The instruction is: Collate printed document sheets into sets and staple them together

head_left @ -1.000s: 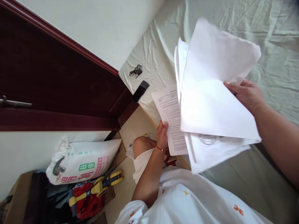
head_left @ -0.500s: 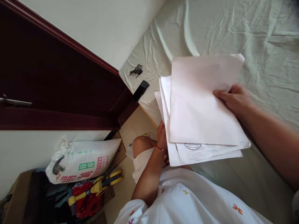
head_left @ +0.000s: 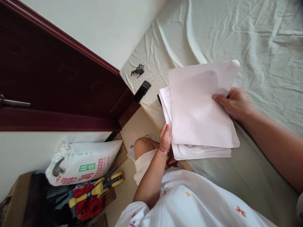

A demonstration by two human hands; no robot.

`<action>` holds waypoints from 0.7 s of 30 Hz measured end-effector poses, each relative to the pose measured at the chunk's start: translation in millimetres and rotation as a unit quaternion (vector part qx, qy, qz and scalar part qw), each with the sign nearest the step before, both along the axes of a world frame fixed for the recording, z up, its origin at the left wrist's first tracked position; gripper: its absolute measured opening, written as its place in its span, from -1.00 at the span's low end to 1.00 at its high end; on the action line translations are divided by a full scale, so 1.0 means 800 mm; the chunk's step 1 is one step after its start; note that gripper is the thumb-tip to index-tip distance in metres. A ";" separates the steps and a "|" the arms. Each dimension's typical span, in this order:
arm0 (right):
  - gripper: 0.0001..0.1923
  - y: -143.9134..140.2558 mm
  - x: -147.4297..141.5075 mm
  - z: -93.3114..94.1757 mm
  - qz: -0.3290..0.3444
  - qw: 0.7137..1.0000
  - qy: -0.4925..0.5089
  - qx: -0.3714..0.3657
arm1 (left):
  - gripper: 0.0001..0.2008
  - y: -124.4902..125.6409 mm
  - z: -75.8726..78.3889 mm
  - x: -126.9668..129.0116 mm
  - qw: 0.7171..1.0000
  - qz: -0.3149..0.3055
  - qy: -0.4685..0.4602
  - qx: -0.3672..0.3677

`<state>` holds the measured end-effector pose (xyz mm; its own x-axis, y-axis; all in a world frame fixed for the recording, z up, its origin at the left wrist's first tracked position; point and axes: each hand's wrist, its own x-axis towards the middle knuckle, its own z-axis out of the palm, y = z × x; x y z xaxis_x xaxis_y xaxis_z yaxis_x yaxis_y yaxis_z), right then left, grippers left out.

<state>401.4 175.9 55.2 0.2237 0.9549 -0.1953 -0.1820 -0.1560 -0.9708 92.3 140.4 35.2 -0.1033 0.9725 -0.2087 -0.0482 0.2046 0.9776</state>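
Observation:
A stack of white papers (head_left: 199, 107) is held between my two hands over the bed edge. The top sheet looks blank and sits askew; below it, printed sheets (head_left: 201, 149) with part of a round stamp show along the lower edge. My right hand (head_left: 236, 102) grips the stack's right side, thumb on top and fingers hidden underneath. My left hand (head_left: 165, 136), with a red string bracelet at the wrist, is closed on the stack's left edge. Something dark (head_left: 159, 99) peeks out beneath the papers at the upper left.
A bunch of keys (head_left: 138, 70) and a black phone (head_left: 142, 91) lie on the pale green sheet (head_left: 260, 41) near the bed's corner. To the left are a dark red door (head_left: 59, 69), a white printed sack (head_left: 87, 160) and a yellow-and-blue wheeled toy (head_left: 99, 189).
The papers have shifted slightly left, and their edges sit closer together. My right hand has moved a little left with them. The left thumb now shows at the stack's edge.

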 end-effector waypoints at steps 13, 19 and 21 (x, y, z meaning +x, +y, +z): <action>-0.93 -0.002 0.001 0.001 -0.007 0.998 -0.053 0.013 | -0.53 0.002 0.010 0.004 0.999 -0.014 0.049 0.010; -0.92 0.002 0.002 0.003 -0.104 0.993 -0.050 0.032 | -0.48 0.006 0.007 0.006 0.999 0.015 0.034 0.009; -0.85 0.004 0.004 0.007 -0.118 0.992 0.022 0.039 | -0.47 0.006 0.011 0.007 0.999 0.019 0.029 0.008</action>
